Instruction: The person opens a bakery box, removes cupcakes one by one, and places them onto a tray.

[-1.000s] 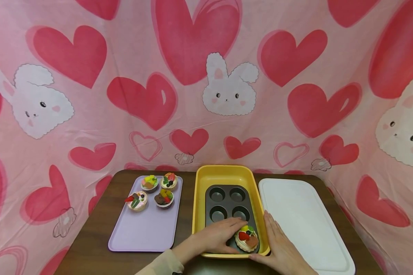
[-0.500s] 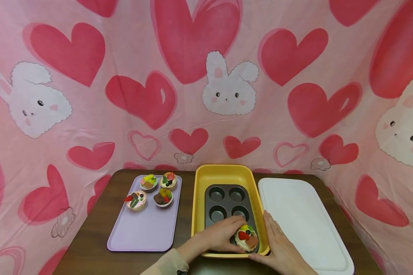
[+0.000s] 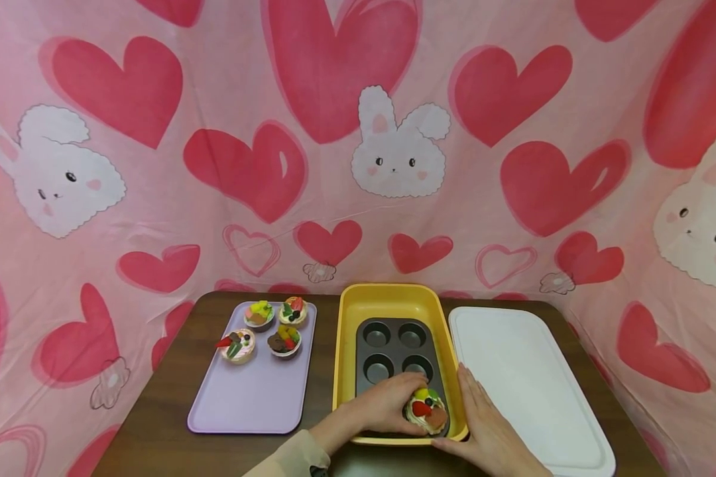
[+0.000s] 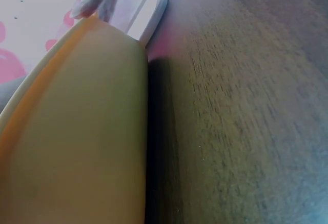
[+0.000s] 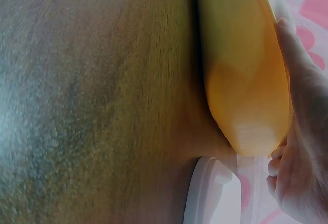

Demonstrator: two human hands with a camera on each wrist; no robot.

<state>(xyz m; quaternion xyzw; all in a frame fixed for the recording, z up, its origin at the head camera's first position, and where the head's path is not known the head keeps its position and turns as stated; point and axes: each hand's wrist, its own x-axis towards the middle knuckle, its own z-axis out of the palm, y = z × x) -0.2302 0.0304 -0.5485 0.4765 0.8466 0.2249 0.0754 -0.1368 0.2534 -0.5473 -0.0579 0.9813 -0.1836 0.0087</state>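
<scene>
In the head view my left hand [image 3: 388, 404] reaches into a yellow bin [image 3: 337, 358] and grips a fruit-topped cupcake [image 3: 427, 412], fingers on its far side and thumb on its near side. The cupcake is at the near right cup of a dark muffin tin [image 3: 396, 354] lying in the bin. Its base is hidden by the hand and topping. My right hand [image 3: 490, 424] rests on the bin's near right corner, fingers straight along the right side and thumb at the front rim. The right wrist view also shows this hand [image 5: 307, 116] against the rim.
To the left lies a lilac tray [image 3: 244, 404] with several decorated cupcakes [image 3: 284, 341] on its far half. A white board [image 3: 525, 384] lies close to the bin's right side. All of it stands on a brown wooden table [image 3: 149, 430] before a pink heart-patterned cloth [image 3: 334, 258].
My left hand has slid slightly right and closed more snugly round the cupcake, its thumb now further under the topping. The right hand has stayed at the corner.
</scene>
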